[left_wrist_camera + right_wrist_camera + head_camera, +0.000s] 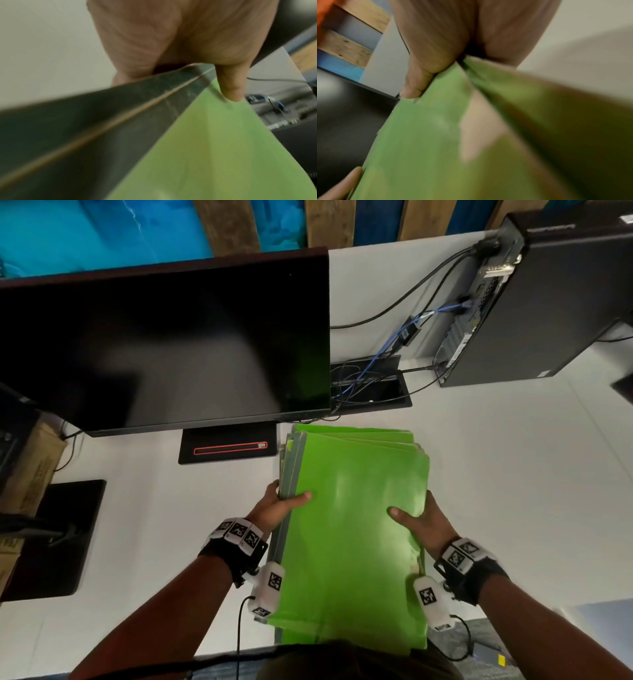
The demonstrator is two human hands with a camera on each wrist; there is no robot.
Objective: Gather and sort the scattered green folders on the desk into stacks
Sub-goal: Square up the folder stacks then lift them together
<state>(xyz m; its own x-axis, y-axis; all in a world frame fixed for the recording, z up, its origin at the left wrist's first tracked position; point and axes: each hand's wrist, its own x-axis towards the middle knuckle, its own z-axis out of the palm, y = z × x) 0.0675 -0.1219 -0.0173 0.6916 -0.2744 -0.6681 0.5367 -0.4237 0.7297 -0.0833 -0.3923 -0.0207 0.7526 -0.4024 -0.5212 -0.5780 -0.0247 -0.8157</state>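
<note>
Folders: green folders (352, 529) gathered in one thick stack, held over the near edge of the white desk (496, 474), just right of the monitor stand (227, 445); far corners fan out a little.
Surface: white desk, with a cable hatch (373, 386) full of blue and black leads behind the stack.
Room: dark monitor (164, 344) at left, black computer tower (537, 299) at back right, blue wall with wooden planks (222, 224) beyond; cardboard box (30, 470) at far left.
Left hand: left hand (277, 505) clamps the stack's left edge, thumb flat on the top cover, fingers curled underneath; the left wrist view shows the thumb (229, 83) pressed on green.
Right hand: right hand (423, 522) pinches the right edge the same way, thumb (414, 83) on top, fingers hidden below.
</note>
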